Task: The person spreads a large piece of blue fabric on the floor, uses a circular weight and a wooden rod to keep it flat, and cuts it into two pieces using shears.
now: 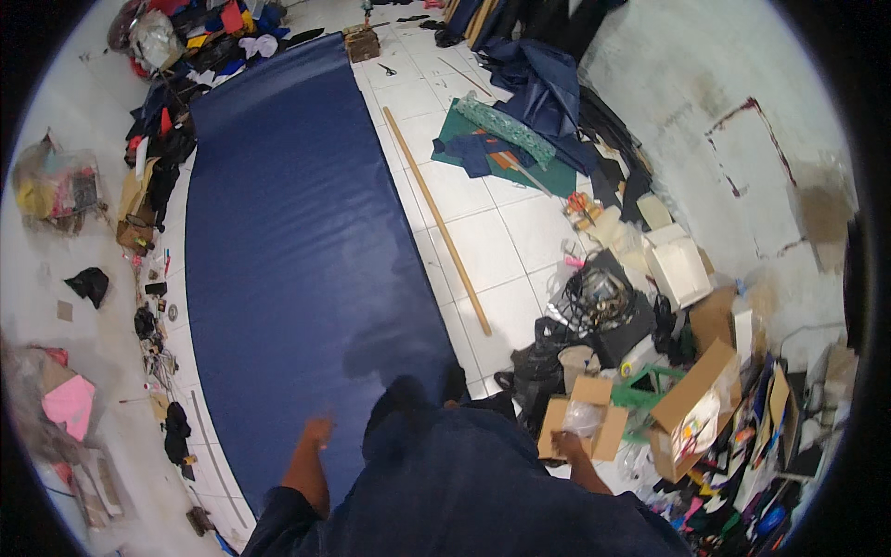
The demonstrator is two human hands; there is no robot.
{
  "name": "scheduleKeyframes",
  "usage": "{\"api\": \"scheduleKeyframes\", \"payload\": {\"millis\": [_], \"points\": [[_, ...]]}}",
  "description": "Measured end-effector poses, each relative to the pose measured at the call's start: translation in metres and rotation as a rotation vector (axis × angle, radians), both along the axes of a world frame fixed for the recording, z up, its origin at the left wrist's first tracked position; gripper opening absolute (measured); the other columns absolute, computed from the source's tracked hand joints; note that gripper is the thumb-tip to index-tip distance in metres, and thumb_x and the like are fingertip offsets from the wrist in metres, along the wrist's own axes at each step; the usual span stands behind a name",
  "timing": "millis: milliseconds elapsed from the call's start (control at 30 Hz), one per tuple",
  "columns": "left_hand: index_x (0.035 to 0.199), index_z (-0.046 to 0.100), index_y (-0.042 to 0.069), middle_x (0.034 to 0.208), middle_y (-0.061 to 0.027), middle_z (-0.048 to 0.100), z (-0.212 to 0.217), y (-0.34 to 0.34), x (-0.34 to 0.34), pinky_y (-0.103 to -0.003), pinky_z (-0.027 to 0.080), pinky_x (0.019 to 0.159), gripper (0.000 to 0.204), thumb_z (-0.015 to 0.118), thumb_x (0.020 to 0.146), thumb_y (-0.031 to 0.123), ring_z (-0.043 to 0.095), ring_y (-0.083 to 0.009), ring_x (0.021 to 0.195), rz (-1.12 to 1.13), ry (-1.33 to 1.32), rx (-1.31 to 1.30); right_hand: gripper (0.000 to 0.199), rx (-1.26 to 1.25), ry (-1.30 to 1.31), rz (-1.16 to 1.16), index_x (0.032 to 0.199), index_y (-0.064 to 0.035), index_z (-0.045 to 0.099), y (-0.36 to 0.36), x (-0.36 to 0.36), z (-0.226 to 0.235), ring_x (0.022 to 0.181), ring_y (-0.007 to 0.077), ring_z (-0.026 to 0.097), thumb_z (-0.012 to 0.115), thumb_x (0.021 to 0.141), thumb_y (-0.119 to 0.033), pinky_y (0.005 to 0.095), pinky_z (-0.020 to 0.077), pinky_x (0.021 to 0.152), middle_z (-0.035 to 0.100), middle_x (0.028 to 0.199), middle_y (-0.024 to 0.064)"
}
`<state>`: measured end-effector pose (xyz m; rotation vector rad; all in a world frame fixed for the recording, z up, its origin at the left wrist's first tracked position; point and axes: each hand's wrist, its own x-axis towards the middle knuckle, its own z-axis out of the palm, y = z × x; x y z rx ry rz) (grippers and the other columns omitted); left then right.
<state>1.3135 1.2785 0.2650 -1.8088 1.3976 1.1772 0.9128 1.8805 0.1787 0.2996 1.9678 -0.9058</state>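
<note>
A long sheet of dark blue fabric (288, 232) is spread over the tiled floor from my feet to the far end. My left hand (318, 431) hangs above its near part, fingers loosely apart and somewhat blurred, with nothing in it. On my right side, my right hand (564, 445) is at the near left part of an open cardboard box (608, 436), in front of or touching a flap; I cannot tell which. Its fingers are small and dark here. Inside that box lies a clear plastic wrapped thing (583, 418).
A long wooden pole (436, 218) lies right of the fabric. Scissors (387, 70) and a green mat (548, 176) with a plastic-wrapped roll (506, 132) are farther off. Cables (599, 292), another carton (691, 408) and scraps crowd the right; clutter (167, 186) lines the left wall.
</note>
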Motion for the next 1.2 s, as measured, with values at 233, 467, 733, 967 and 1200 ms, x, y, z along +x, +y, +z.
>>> {"api": "scheduleKeyframes", "payload": {"millis": [233,467,733,967,1200], "points": [[0.098,0.065,0.003,0.078,-0.0101,0.064,-0.059,-0.036,-0.061,-0.036,0.052,0.059,0.031,0.057,0.095,0.033,0.059,-0.0190,0.061,-0.388,0.330,0.018,0.037,0.084,0.754,0.400,0.091,0.0039,0.064,-0.276,-0.361,0.047,0.061,0.0160,0.061,0.063,0.093,-0.033,0.0334,0.0466,0.054,0.065,0.074,0.0085],[0.110,0.067,0.004,0.092,-0.0140,0.068,-0.067,-0.236,-0.217,-0.043,0.052,0.082,0.030,0.049,0.098,0.027,0.065,-0.0299,0.085,-0.224,0.178,-0.117,0.039,-0.069,0.272,0.393,0.109,-0.0022,0.065,-0.535,-0.422,0.066,0.074,0.0165,0.067,0.064,0.094,-0.038,0.0322,0.0518,0.063,0.070,0.089,0.0087],[0.117,0.067,0.005,0.102,-0.0129,0.069,0.054,-0.567,-0.527,-0.036,0.050,0.083,0.038,0.060,0.092,0.033,0.063,-0.0229,0.092,0.094,0.500,-0.496,0.033,0.076,0.003,0.105,0.087,-0.0063,0.061,-0.548,-0.455,0.065,0.050,0.0160,0.054,0.063,0.094,-0.038,0.0327,0.0419,0.040,0.059,0.066,0.0041],[0.114,0.067,0.005,0.107,-0.0152,0.069,-0.008,-0.685,-0.649,-0.038,0.050,0.086,0.038,0.062,0.091,0.034,0.065,-0.0258,0.097,0.119,0.416,-0.649,0.029,0.169,0.102,0.416,0.085,-0.0085,0.059,-0.648,-0.670,0.008,0.046,0.0170,0.051,0.063,0.093,-0.036,0.0332,0.0397,0.038,0.055,0.063,0.0035],[0.115,0.067,0.008,0.119,-0.0200,0.065,-0.068,-0.602,-0.744,-0.048,0.047,0.099,0.040,0.049,0.097,0.038,0.061,-0.0403,0.111,-0.160,0.396,-0.109,0.027,0.097,0.129,0.269,0.083,-0.0107,0.056,-0.918,-1.036,0.046,0.043,0.0180,0.048,0.063,0.093,-0.035,0.0337,0.0375,0.036,0.051,0.060,0.0030]]}}
